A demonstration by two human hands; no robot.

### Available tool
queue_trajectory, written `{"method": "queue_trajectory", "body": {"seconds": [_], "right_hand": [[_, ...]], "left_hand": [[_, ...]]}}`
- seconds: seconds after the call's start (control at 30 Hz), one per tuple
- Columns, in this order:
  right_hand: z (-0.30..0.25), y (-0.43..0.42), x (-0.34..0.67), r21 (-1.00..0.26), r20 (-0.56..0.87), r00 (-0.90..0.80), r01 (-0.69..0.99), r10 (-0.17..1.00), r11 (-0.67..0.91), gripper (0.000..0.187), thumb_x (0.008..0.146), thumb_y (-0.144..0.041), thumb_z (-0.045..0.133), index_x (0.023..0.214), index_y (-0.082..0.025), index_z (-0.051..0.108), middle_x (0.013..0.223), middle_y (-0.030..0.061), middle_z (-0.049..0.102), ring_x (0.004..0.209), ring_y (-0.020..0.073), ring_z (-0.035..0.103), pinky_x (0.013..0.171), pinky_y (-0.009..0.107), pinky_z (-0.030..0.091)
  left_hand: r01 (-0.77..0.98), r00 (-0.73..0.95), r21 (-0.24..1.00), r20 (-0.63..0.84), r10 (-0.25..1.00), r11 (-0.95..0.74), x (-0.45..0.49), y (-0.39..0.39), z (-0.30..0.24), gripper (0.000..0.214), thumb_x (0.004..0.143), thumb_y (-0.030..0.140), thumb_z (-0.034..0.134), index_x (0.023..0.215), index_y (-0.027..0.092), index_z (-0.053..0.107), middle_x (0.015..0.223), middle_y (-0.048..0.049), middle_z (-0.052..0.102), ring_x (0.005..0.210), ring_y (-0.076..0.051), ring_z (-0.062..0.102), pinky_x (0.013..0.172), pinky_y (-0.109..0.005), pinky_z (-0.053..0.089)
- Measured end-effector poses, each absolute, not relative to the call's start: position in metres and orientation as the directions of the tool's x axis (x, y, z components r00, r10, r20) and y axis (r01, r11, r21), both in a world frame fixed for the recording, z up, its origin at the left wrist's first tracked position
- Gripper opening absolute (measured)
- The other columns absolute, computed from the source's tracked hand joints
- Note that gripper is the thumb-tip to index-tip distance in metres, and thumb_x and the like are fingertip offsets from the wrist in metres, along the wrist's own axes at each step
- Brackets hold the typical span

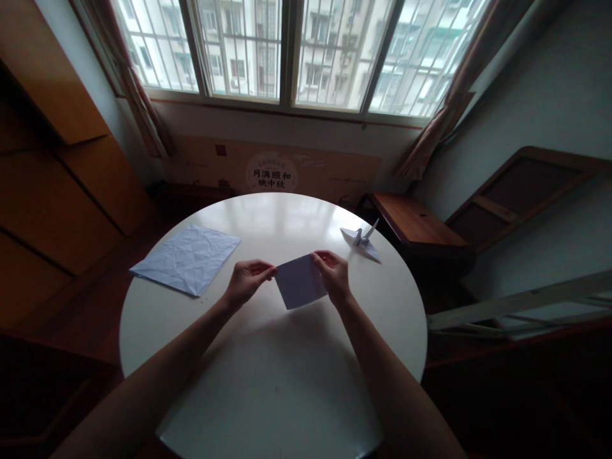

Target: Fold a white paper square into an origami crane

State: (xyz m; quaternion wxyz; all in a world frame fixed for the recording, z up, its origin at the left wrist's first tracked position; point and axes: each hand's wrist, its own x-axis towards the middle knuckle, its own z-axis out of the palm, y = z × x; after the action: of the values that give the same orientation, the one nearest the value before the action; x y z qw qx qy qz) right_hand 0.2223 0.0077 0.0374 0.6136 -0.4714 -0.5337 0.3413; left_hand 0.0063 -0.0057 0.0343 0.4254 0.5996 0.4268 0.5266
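Observation:
Between my two hands a small four-cornered sheet of paper (pixel 300 284) is held up above the round white table (pixel 268 382). My left hand (pixel 248 279) pinches its upper left corner between thumb and fingers. At the upper right corner, my right hand (pixel 333 274) grips the paper in the same way. A folded paper crane (pixel 362 240) stands on the table beyond my right hand. To the left lies a larger sheet of creased paper (pixel 189 258), flat on the tabletop and touched by neither hand.
A wooden bench (pixel 415 223) stands behind the table on the right. Orange-brown cabinets (pixel 62 210) line the left side. Past the table's far edge, a printed cardboard panel (pixel 329 162) leans below the barred window (pixel 287 51), with curtains (pixel 138 95) at its sides.

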Motion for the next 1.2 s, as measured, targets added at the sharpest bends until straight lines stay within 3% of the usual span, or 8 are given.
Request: {"method": "queue_trajectory", "body": {"seconds": [0.17,0.3,0.4,0.53,0.7,0.83,1.0,1.2], "right_hand": [[0.027,0.013,0.223,-0.972,0.231,0.183,0.077,0.956,0.22,0.029,0.066,-0.043,0.07,0.074,-0.015,0.071,0.066,0.0044,0.068,0.062,0.016,0.061,0.059,0.027,0.047],[0.013,0.017,0.224,-0.972,0.172,0.159,0.187,0.972,0.142,0.03,0.068,-0.043,0.066,0.075,-0.014,0.071,0.063,0.004,0.068,0.058,0.0157,0.06,0.055,0.026,0.045],[0.006,0.018,0.222,-0.937,0.195,0.122,0.318,0.973,0.148,0.026,0.072,-0.039,0.063,0.074,-0.014,0.071,0.067,0.0046,0.07,0.062,0.0163,0.061,0.06,0.026,0.047],[0.005,0.015,0.221,-0.826,0.242,0.075,0.539,0.967,0.164,0.02,0.078,-0.032,0.06,0.077,-0.017,0.072,0.077,0.0048,0.073,0.073,0.017,0.064,0.072,0.028,0.049],[0.009,0.013,0.221,-0.647,0.225,0.081,0.757,0.971,0.087,0.016,0.082,-0.03,0.061,0.082,-0.022,0.075,0.089,0.0035,0.074,0.086,0.0184,0.063,0.084,0.03,0.045],[0.01,0.014,0.22,-0.563,0.206,0.101,0.826,0.973,0.033,0.017,0.083,-0.032,0.062,0.084,-0.023,0.076,0.09,0.0037,0.074,0.091,0.0201,0.061,0.088,0.031,0.042],[0.01,0.013,0.22,-0.567,0.2,0.096,0.823,0.975,0.035,0.017,0.082,-0.033,0.062,0.083,-0.024,0.076,0.091,0.0032,0.074,0.089,0.0195,0.061,0.087,0.03,0.043],[0.008,0.014,0.223,-0.659,0.185,0.103,0.751,0.977,0.045,0.018,0.08,-0.035,0.062,0.081,-0.025,0.076,0.088,0.0021,0.074,0.086,0.0188,0.064,0.081,0.028,0.047]], "left_hand": [[0.225,0.104,0.891,0.381,0.919,-0.395,0.003,-0.003,0.03,0.028,0.074,0.039,0.074,0.086,0.014,0.072,0.078,-0.0065,0.07,0.065,-0.015,0.066,0.061,-0.027,0.055],[0.42,0.246,0.674,0.56,0.791,-0.608,0.006,-0.008,0.025,0.032,0.079,0.032,0.072,0.108,0.02,0.068,0.098,-0.007,0.065,0.086,-0.018,0.064,0.075,-0.032,0.055],[0.446,0.489,0.526,0.535,0.689,-0.725,0.014,-0.017,0.018,0.024,0.084,0.027,0.067,0.108,0.023,0.068,0.105,-0.0078,0.064,0.096,-0.02,0.062,0.085,-0.036,0.053],[0.421,0.685,0.44,0.419,0.596,-0.793,0.024,-0.027,0.009,0.021,0.089,0.026,0.061,0.109,0.025,0.068,0.12,-0.007,0.062,0.106,-0.021,0.061,0.093,-0.038,0.05],[0.434,0.735,0.416,0.35,0.581,-0.799,0.025,-0.028,0.009,0.028,0.091,0.026,0.056,0.117,0.026,0.065,0.127,-0.0074,0.059,0.114,-0.022,0.058,0.098,-0.038,0.048],[0.45,0.733,0.424,0.328,0.596,-0.786,0.024,-0.028,0.012,0.027,0.091,0.027,0.055,0.116,0.025,0.067,0.128,-0.0084,0.06,0.115,-0.024,0.058,0.099,-0.039,0.048],[0.441,0.729,0.415,0.352,0.587,-0.796,0.024,-0.027,0.009,0.028,0.09,0.029,0.058,0.116,0.025,0.066,0.128,-0.0086,0.06,0.116,-0.024,0.058,0.1,-0.04,0.047],[0.385,0.727,0.43,0.404,0.555,-0.817,0.022,-0.025,0.01,0.026,0.089,0.028,0.059,0.114,0.022,0.067,0.126,-0.0098,0.061,0.118,-0.022,0.057,0.1,-0.038,0.049]]}}
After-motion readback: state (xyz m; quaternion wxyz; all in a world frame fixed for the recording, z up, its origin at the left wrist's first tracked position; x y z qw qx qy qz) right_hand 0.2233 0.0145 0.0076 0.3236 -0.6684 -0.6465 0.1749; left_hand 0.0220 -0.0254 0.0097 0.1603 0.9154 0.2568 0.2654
